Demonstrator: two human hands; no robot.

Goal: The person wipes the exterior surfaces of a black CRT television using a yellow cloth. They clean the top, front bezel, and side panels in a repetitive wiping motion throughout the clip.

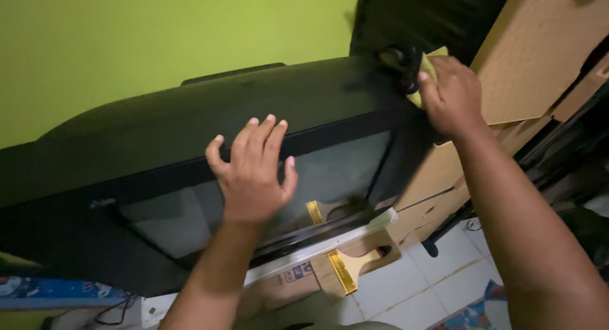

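A large black television (pixel 190 124) with a grey screen stands tilted in front of a green wall. My left hand (pixel 254 171) rests flat, fingers apart, on the top edge of its front frame. At the set's upper right corner my right hand (pixel 451 95) presses a yellow cloth (pixel 429 66) against the black casing, beside a small black round part (pixel 406 63).
Brown cardboard sheets (pixel 539 51) lean at the right, next to the set. A wide paintbrush (pixel 352 263) with a wooden handle and brass band lies below the screen on a cardboard box. White floor tiles (pixel 438 285) show at the bottom right. A blue printed item (pixel 57 290) lies at the lower left.
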